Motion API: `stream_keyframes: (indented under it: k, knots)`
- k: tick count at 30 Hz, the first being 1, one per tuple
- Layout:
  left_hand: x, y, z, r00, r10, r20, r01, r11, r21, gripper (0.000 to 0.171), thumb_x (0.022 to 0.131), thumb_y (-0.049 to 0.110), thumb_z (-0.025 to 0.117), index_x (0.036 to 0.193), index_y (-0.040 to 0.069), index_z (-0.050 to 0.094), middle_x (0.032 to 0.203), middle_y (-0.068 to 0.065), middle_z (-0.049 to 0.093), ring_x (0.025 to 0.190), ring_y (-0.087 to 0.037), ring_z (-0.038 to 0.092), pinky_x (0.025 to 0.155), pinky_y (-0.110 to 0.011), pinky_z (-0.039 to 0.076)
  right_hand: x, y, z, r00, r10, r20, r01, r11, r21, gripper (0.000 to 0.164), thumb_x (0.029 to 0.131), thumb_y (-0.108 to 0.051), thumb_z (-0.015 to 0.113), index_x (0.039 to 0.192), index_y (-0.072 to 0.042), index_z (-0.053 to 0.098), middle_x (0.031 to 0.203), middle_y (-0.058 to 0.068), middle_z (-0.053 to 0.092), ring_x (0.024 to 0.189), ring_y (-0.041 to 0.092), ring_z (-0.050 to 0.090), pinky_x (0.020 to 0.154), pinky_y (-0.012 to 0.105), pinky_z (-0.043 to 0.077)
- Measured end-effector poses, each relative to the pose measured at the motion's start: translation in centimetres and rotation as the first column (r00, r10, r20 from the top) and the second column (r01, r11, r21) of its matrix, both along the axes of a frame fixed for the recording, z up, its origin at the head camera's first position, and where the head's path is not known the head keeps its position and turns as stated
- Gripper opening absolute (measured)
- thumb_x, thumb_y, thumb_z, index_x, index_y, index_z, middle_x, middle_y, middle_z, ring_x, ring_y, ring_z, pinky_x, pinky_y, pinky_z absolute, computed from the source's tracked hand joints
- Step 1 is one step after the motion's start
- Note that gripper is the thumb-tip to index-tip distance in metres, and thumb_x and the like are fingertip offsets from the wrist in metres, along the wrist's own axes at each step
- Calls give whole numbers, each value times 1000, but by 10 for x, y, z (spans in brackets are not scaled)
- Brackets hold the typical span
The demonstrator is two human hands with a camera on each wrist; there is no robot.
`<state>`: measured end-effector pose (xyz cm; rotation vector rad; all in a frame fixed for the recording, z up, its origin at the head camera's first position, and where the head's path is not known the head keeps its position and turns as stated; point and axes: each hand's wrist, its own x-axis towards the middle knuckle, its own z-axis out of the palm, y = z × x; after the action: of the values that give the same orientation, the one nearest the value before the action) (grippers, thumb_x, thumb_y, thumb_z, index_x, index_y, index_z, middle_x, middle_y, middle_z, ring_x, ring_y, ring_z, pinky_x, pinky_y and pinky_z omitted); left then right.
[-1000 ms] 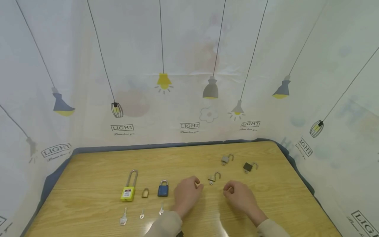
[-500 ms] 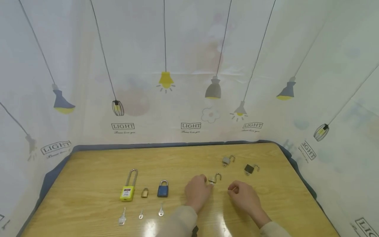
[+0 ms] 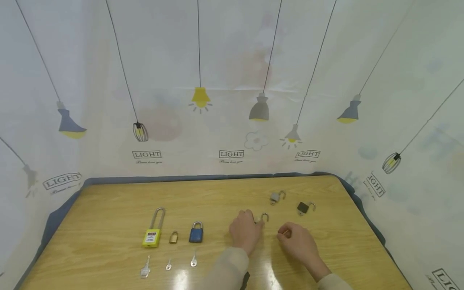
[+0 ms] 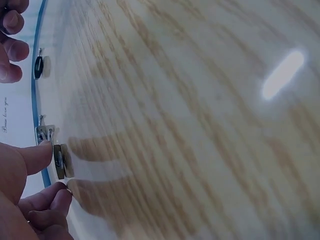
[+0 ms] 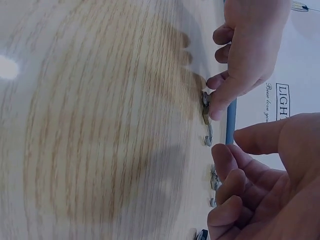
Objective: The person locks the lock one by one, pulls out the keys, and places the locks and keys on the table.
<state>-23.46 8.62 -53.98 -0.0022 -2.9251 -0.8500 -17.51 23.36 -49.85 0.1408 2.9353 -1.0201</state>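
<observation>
Brass-toned padlock (image 5: 206, 116), shackle (image 3: 266, 216) swung out, lies on the table (image 3: 119, 209) at the left hand (image 3: 246, 231); left thumb and fingers stand about its body, though whether they have closed on it cannot be told; right hand (image 3: 298, 241) loosely curled, nothing visible held; padlock judged small but dense, rigid, slightly slippery, not fragile; best taken by the body's sides, clear of the loose shackle; backdrop (image 3: 232, 44) reads "LIGHT" in boxes, script below ending "love you"; yellow padlock (image 3: 151, 238) carries a label, print too small to read.
</observation>
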Motion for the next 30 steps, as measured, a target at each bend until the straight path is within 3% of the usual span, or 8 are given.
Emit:
stream_keyframes:
  k: [6,13,23,30]
  knots:
    - [-3,-1,-3,999,1,-48,-2,1000,-17,37,77,45,76,75,12,59,69,2,51,52,-11,42,46,-25,34,2,-1,1,1000,-8,6,8,1000,0,5,85,-18,66,88,-14,67,80,1,66,72,14,58,64,36,49]
    - [-6,0,-4,1000,-5,-27,4,1000,-27,31,77,38,76,83,10,64,72,-1,56,57,-14,49,50,-29,41,2,-2,-2,1000,-4,-8,4,1000,-14,5,85,-19,67,87,-14,67,79,1,66,71,14,59,64,36,50]
    - [-5,-13,1,998,-26,56,17,986,164,23,75,29,78,78,11,65,70,3,62,61,-12,53,60,-34,47,2,-6,-9,1000,-10,9,10,1000,-29,5,85,-21,67,86,-16,67,79,-1,65,71,13,57,64,36,48]
    - [-3,-19,3,996,-70,55,57,976,210,10,72,22,77,72,15,70,77,4,70,65,-10,57,61,-34,48,3,-10,-10,1000,7,7,-6,998,-61,7,86,-20,66,89,-14,67,81,0,66,74,14,59,65,38,50]
